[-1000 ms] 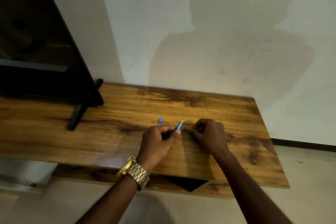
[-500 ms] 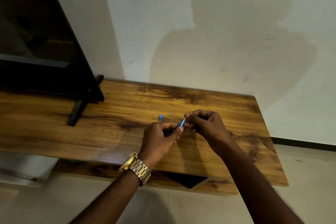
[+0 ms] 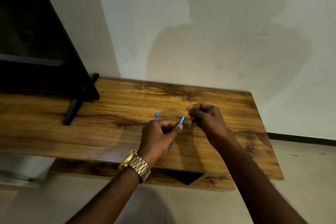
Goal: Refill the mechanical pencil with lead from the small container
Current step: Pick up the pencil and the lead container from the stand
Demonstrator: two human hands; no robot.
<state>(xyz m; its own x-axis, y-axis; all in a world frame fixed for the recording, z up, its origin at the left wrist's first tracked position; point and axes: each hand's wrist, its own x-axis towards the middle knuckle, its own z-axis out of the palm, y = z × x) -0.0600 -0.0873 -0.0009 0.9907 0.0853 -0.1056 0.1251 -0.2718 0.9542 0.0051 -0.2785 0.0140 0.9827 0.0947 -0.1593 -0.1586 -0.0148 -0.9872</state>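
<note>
Nearest, both forearms reach in from the bottom edge, which cuts them off; a gold watch (image 3: 135,166) sits on the left wrist. The worktop (image 3: 72,132) has its front edge under the wrists and its right end just beyond the right forearm, with bare wood running wide to the left of the hands. The left hand (image 3: 158,137) curls around the blue mechanical pencil (image 3: 181,120), thumb and forefinger pinching it; its upper end pokes out toward the right hand, its lower end shows below the palm. The right hand (image 3: 206,120) is raised just beside that end, fingers curled with tips pinched together; whether lead lies between them is too fine to see. A small blue-capped container (image 3: 157,115) stands just beyond the left hand. Farther left, a dark screen (image 3: 36,42) on a stand is cut off by the frame.
</note>
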